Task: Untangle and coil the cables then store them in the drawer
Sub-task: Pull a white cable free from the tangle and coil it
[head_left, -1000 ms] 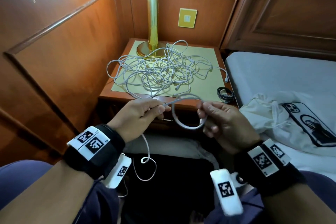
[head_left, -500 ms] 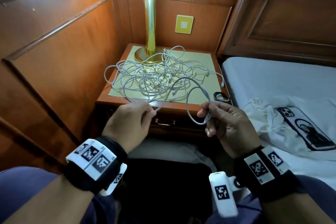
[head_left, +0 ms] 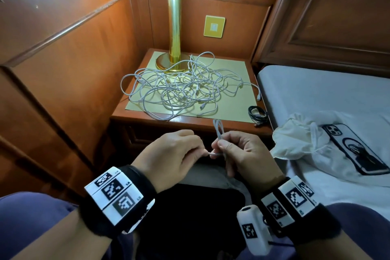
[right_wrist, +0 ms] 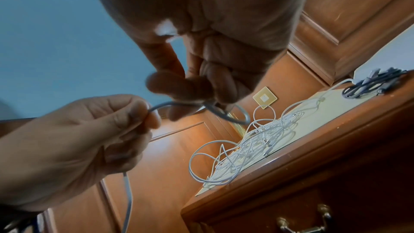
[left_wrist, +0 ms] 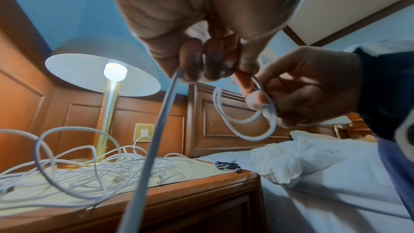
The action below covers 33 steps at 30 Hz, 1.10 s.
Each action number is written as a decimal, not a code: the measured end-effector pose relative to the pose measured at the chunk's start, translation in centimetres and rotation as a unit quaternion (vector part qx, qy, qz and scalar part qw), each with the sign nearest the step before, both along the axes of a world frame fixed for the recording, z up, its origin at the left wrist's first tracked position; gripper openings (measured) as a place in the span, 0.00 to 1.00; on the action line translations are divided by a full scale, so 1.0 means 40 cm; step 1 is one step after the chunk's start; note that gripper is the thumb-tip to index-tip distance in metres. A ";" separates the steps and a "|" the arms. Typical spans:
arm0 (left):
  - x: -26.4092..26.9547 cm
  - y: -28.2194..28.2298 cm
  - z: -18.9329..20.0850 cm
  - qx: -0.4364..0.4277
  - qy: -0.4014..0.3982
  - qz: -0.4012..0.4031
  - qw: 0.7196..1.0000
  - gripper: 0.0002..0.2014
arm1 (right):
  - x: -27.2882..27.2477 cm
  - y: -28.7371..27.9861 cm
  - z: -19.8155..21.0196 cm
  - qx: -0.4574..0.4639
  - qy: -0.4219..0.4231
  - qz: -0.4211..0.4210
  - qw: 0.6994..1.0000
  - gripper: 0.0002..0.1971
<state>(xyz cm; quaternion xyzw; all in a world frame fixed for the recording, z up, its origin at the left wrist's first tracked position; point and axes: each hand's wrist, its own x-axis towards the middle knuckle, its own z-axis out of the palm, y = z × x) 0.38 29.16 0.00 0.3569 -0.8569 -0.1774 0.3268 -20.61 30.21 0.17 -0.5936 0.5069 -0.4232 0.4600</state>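
Observation:
My right hand (head_left: 219,145) pinches a small coil of white cable (head_left: 218,131) between thumb and fingers, its loops standing up above the hand. My left hand (head_left: 202,152) pinches the same cable a short way to the left, and its free length (left_wrist: 156,139) hangs down below that hand. In the right wrist view the coil (right_wrist: 235,116) sits under my right fingers. A tangle of white cables (head_left: 181,88) lies on the nightstand's yellow mat. The drawer front (right_wrist: 291,206) with its metal handle is shut.
A brass lamp (head_left: 174,34) stands at the back of the nightstand (head_left: 211,124). A coiled black cable (head_left: 258,115) lies at its right front corner. On the bed at right are a white cloth bag (head_left: 299,139) and a phone (head_left: 354,150). Wood panelling closes the left side.
My hands have come close together and a little lower. The wide loop in my right hand has become a tighter coil, and my left hand has slid along the cable toward it.

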 end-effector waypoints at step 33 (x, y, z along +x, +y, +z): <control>-0.012 -0.022 -0.010 0.032 0.199 0.139 0.970 0.07 | 0.021 0.008 0.029 0.120 -0.206 0.001 0.971 0.15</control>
